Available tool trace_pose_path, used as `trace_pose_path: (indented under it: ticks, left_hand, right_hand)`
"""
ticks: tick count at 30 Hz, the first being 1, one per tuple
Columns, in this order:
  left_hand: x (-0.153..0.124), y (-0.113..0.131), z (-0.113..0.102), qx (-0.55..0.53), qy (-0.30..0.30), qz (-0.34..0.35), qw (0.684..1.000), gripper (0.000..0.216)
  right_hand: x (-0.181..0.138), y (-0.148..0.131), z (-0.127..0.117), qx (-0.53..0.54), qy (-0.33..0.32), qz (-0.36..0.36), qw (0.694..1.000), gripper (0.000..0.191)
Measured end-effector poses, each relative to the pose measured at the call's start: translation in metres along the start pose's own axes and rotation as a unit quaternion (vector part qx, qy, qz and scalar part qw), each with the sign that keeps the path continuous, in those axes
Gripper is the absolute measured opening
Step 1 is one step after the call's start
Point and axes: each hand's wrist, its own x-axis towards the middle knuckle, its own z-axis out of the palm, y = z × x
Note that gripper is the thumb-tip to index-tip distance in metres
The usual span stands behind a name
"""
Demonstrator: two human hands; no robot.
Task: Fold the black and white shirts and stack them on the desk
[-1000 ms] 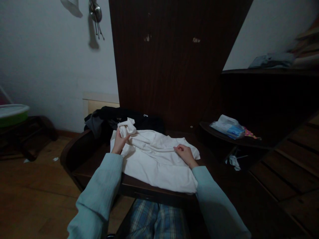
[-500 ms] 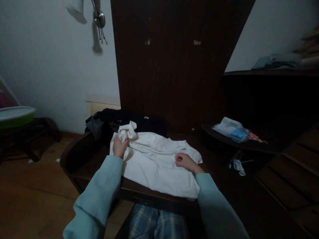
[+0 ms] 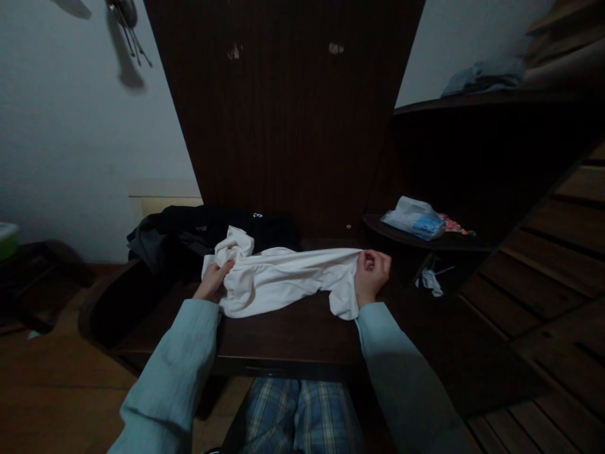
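A white cloth garment [image 3: 278, 284] stretches between my two hands above the dark wooden tabletop [image 3: 288, 340]. My left hand [image 3: 215, 277] grips its left part, close to a bunched, twisted end that sticks up. With fingers curled, my right hand [image 3: 372, 272] pinches the right edge, and a fold of the fabric hangs down beside the wrist. The upper edge is drawn fairly straight, while the lower edge droops in uneven folds. I cannot tell exactly what kind of garment it is.
Dark clothes [image 3: 189, 230] lie heaped behind the left part. On a low shelf at the right rests a plastic packet of tissues [image 3: 416, 219]. Folded clothes [image 3: 484, 75] sit on the higher shelf. A tall dark panel [image 3: 288, 139] stands behind the tabletop.
My right hand has moved outward and away from me, pulling the garment's right edge with it. The cloth that lay spread toward the front edge is now gathered into a narrower strip. The view has shifted right.
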Motion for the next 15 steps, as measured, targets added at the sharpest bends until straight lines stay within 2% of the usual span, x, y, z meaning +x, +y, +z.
trace_pose_path:
  ticks: [2,5,9,11,15]
  left_hand:
    - [-0.005,0.008,0.002,-0.090,-0.033,-0.016,0.995,0.034]
    - [-0.014,0.017,-0.001,-0.198,-0.051,0.009,0.979,0.045]
    - [-0.021,0.019,-0.013,-0.264,-0.044,0.017,0.963,0.040]
    - [-0.023,0.019,-0.018,-0.275,-0.030,0.002,0.961,0.035]
    - [-0.023,0.026,-0.021,-0.297,-0.020,-0.032,0.954,0.030]
  right_hand:
    - [0.006,0.003,-0.004,0.000,0.045,0.020,0.999,0.021]
    - [0.009,0.005,-0.008,0.009,0.068,0.022,0.997,0.022]
    - [0.004,-0.001,-0.009,0.022,0.080,0.008,0.997,0.021]
    - [0.001,-0.005,-0.008,0.034,0.058,0.007,0.998,0.021]
    - [-0.001,-0.002,-0.002,0.071,-0.071,0.045,0.994,0.018]
